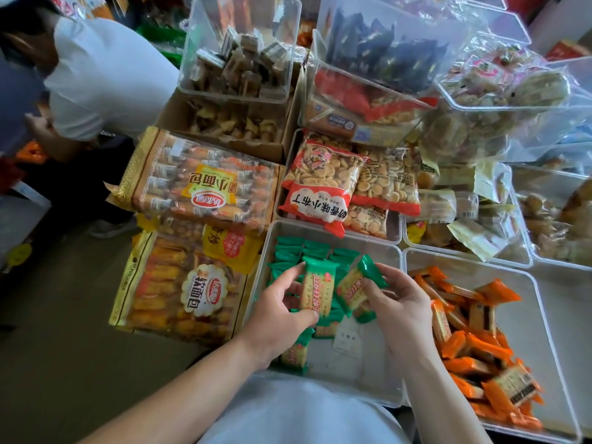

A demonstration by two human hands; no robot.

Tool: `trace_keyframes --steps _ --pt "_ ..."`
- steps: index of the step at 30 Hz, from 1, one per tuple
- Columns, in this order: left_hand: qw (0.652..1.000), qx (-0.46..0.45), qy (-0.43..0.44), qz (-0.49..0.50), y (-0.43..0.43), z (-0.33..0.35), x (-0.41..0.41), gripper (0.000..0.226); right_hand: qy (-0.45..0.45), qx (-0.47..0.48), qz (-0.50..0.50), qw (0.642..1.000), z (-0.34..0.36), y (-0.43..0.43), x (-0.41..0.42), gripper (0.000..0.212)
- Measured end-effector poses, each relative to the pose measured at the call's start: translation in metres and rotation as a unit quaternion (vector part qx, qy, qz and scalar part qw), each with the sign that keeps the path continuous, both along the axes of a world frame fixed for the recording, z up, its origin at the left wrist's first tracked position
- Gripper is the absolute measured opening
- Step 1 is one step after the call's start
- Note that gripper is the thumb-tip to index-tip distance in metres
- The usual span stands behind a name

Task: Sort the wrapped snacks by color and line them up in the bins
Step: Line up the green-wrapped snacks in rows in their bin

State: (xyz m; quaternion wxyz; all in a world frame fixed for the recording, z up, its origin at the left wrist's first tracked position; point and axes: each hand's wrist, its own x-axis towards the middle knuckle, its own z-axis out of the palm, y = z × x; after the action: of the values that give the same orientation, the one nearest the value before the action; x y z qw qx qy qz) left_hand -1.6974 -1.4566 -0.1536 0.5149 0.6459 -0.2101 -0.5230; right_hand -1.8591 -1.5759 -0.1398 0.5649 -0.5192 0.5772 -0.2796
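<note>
Step in hand: lining up greens. Both hands hover over the near clear bin [362, 376], each with a pack ready to be placed.
Left hand [282, 312]: thumb and fingers curled round a green cracker pack [318, 290], held upright above the bin.
Right hand [400, 306]: fingertips pinch a second green cracker pack [354, 288] by its end, tilted, just beside the first.
Next move, as I judge it: set both packs down against the green row [298, 251] at the bin's far end, edges parallel.
Packs in hand: two.
Loose greens under the hands: at least three; one lies by the left wrist [294, 354].
Paper slip [347, 341]: one, on the bin floor.
Green row: roughly eight; overlaps prevent an exact count.
Orange snack bin [541, 318]: one, to the right, holding an unsorted heap of orange packs [474, 342], well over a dozen.
Bread bags [198, 184]: two, left of the bins.
Round-biscuit bags [320, 181]: at least three, beyond.
</note>
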Motion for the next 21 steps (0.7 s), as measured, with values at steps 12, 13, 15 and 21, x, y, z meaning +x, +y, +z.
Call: trace_keyframes --steps 12,13,15,21 --pt "0.994 0.041 0.073 0.066 -0.010 -0.004 -0.002 0.046 0.048 -0.075 0.098 0.991 0.004 0.010 0.001 0.032" --pt "0.992 0.038 0.092 0.071 -0.010 -0.005 -0.002 0.044 0.037 -0.067 0.092 0.993 0.003 0.009 0.001 0.027" --pt "0.985 0.030 0.145 0.084 -0.009 -0.006 -0.001 0.039 0.001 -0.026 0.076 0.997 0.003 0.007 -0.002 0.020" --pt "0.994 0.028 0.094 0.039 -0.015 0.003 -0.009 0.023 -0.067 0.041 0.110 0.991 0.010 0.009 0.001 0.029"
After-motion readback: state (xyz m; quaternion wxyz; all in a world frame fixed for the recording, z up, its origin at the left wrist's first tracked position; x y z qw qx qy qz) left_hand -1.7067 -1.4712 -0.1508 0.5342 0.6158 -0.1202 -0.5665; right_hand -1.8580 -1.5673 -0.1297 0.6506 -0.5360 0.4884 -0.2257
